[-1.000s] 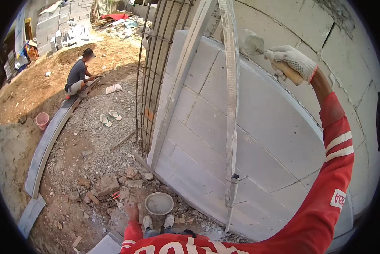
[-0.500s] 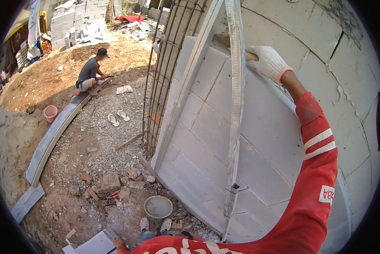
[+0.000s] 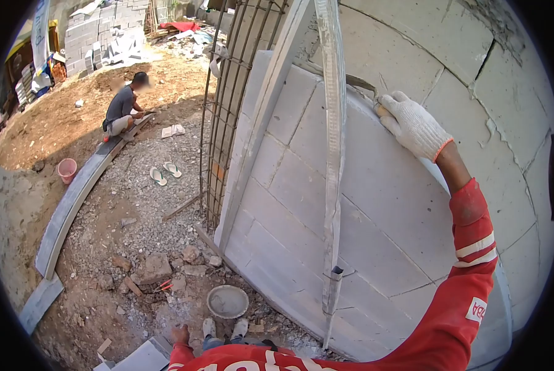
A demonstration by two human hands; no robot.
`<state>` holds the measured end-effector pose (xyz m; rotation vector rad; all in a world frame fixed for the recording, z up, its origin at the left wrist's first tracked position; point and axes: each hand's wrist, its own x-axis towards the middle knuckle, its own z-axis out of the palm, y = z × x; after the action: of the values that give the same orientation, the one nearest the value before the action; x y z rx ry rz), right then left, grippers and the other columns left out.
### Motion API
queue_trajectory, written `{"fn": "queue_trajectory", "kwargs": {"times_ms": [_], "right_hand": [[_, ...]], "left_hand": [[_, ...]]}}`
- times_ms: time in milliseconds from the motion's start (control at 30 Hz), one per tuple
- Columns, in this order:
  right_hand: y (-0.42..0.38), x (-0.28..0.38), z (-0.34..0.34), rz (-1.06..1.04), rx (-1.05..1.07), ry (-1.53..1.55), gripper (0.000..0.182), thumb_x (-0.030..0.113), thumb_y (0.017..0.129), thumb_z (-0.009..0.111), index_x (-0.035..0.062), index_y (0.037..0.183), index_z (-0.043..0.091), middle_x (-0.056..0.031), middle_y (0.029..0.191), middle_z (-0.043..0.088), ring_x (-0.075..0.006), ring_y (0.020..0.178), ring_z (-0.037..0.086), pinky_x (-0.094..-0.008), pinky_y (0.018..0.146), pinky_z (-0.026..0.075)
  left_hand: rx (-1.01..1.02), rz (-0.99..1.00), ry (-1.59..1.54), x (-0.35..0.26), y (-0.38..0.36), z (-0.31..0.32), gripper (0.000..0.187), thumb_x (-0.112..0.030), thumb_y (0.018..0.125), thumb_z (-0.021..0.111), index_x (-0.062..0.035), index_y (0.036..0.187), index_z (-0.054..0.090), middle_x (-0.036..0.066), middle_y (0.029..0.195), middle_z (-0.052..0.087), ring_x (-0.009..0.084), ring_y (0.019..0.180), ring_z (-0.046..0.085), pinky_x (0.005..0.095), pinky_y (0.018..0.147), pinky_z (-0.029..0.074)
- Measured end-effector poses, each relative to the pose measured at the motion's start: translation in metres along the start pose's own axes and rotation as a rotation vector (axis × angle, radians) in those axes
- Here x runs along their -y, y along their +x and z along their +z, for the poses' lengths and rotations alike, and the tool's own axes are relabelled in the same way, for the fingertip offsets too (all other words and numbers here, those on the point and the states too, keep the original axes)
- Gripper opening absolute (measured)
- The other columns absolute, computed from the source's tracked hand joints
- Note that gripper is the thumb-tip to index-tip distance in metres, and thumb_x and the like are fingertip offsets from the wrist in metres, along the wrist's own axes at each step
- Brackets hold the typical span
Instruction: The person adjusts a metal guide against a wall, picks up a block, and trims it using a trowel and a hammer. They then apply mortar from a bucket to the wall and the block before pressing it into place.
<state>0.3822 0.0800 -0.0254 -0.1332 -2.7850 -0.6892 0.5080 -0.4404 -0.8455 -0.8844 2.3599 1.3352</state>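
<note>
My right hand (image 3: 416, 123), in a white knit glove with an orange cuff, is closed around the wooden handle of a trowel (image 3: 382, 111). The trowel's blade lies along the top edge of the light grey block wall (image 3: 388, 191), mostly hidden from me. Below my chest, my bare left hand (image 3: 181, 334) hangs small in view, its fingers seeming slightly apart and nothing visible in them. Near it, at the bottom edge, lies a loose light grey block (image 3: 144, 358). A round bowl of grey mortar (image 3: 227, 302) sits on the ground just beyond my feet.
An upright metal strip (image 3: 334, 154) and a slanted straight bar (image 3: 261, 130) stand before the wall. Left of them rises a rebar cage (image 3: 227, 123). Another person (image 3: 125, 105) squats by a long low beam (image 3: 73, 210). Rubble, sandals (image 3: 165, 173) and a pink bucket (image 3: 67, 170) are on the ground.
My right hand has moved right and slightly down along the wall top with the trowel. My left hand has come away from the loose block. The view has shifted a little.
</note>
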Motion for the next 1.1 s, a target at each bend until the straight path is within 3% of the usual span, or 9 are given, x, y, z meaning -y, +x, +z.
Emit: {"fn": "queue_trajectory", "kwargs": {"times_ms": [133, 333, 433, 533, 600, 767, 833, 967, 1100], "right_hand": [[-0.038, 0.006, -0.011, 0.022, -0.002, -0.068, 0.034, 0.024, 0.098, 0.054, 0.0023, 0.124, 0.053, -0.0211, 0.113, 0.056, -0.0401, 0.097, 0.064, -0.0465, 0.084, 0.053], [-0.091, 0.033, -0.021, 0.106, -0.04, -0.127, 0.035, 0.018, 0.094, 0.06, 0.0031, 0.125, 0.052, -0.0207, 0.112, 0.055, -0.039, 0.093, 0.065, -0.047, 0.081, 0.054], [-0.116, 0.047, -0.034, 0.185, 0.058, -0.115, 0.037, 0.015, 0.092, 0.062, 0.0024, 0.125, 0.052, -0.0208, 0.109, 0.055, -0.0383, 0.093, 0.065, -0.0469, 0.079, 0.054], [-0.13, 0.041, -0.044, 0.252, 0.04, -0.077, 0.038, 0.015, 0.091, 0.063, 0.0006, 0.125, 0.051, -0.0214, 0.108, 0.056, -0.0391, 0.094, 0.065, -0.0465, 0.079, 0.054], [-0.131, 0.033, -0.032, 0.246, -0.112, 0.016, 0.038, 0.014, 0.091, 0.062, -0.0009, 0.125, 0.051, -0.0213, 0.108, 0.057, -0.0396, 0.093, 0.065, -0.0464, 0.079, 0.053], [-0.122, 0.068, 0.01, 0.204, -0.203, -0.111, 0.043, 0.012, 0.09, 0.061, -0.0009, 0.129, 0.049, -0.0231, 0.107, 0.057, -0.0402, 0.094, 0.064, -0.0472, 0.077, 0.055], [-0.13, 0.094, 0.0, 0.332, -0.026, -0.048, 0.046, 0.011, 0.09, 0.062, -0.0017, 0.131, 0.047, -0.0244, 0.109, 0.057, -0.0403, 0.096, 0.064, -0.0474, 0.076, 0.056], [-0.158, 0.077, -0.047, 0.333, -0.039, -0.032, 0.042, 0.008, 0.088, 0.06, -0.001, 0.128, 0.054, -0.0232, 0.115, 0.062, -0.0408, 0.098, 0.065, -0.0462, 0.085, 0.053], [-0.102, 0.05, -0.058, 0.316, -0.125, 0.135, 0.037, 0.012, 0.088, 0.06, -0.0017, 0.122, 0.059, -0.0243, 0.105, 0.065, -0.04, 0.097, 0.065, -0.0431, 0.088, 0.05]], "left_hand": [[0.111, -0.017, 0.011, -0.003, 0.019, -0.002, 0.048, -0.03, 0.074, 0.075, 0.0009, 0.109, 0.068, 0.027, 0.104, 0.069, 0.0427, 0.102, 0.065, 0.0483, 0.09, 0.05], [0.11, 0.137, 0.152, -0.009, 0.032, -0.007, 0.045, -0.028, 0.073, 0.076, 0.0008, 0.106, 0.069, 0.027, 0.101, 0.07, 0.0429, 0.099, 0.066, 0.0479, 0.089, 0.05], [0.07, 0.167, 0.17, -0.009, 0.039, -0.007, 0.044, -0.029, 0.073, 0.076, 0.0007, 0.105, 0.069, 0.027, 0.098, 0.07, 0.0425, 0.096, 0.067, 0.0481, 0.088, 0.051], [0.125, 0.1, 0.033, -0.012, 0.049, -0.001, 0.043, -0.029, 0.072, 0.076, -0.0002, 0.104, 0.07, 0.026, 0.095, 0.07, 0.042, 0.093, 0.067, 0.0484, 0.087, 0.051], [0.111, 0.174, 0.076, -0.01, 0.053, 0.006, 0.042, -0.029, 0.072, 0.076, -0.002, 0.104, 0.07, 0.024, 0.092, 0.071, 0.0409, 0.089, 0.068, 0.0484, 0.085, 0.052], [0.176, 0.166, 0.119, -0.011, 0.052, 0.015, 0.04, -0.029, 0.073, 0.075, -0.0034, 0.104, 0.069, 0.023, 0.09, 0.07, 0.0401, 0.086, 0.067, 0.048, 0.082, 0.052], [0.144, 0.208, 0.058, -0.008, 0.05, 0.017, 0.04, -0.029, 0.074, 0.074, -0.0032, 0.104, 0.069, 0.023, 0.089, 0.07, 0.0397, 0.084, 0.068, 0.0476, 0.081, 0.052], [0.2, 0.031, -0.122, -0.016, 0.021, -0.003, 0.037, -0.023, 0.076, 0.072, -0.0007, 0.105, 0.067, 0.02, 0.085, 0.069, 0.032, 0.071, 0.068, 0.0429, 0.068, 0.055], [0.205, 0.003, -0.177, 0.005, 0.011, -0.016, 0.033, -0.018, 0.078, 0.068, 0.0023, 0.105, 0.066, 0.018, 0.082, 0.068, 0.0256, 0.059, 0.067, 0.0374, 0.055, 0.054]]}}
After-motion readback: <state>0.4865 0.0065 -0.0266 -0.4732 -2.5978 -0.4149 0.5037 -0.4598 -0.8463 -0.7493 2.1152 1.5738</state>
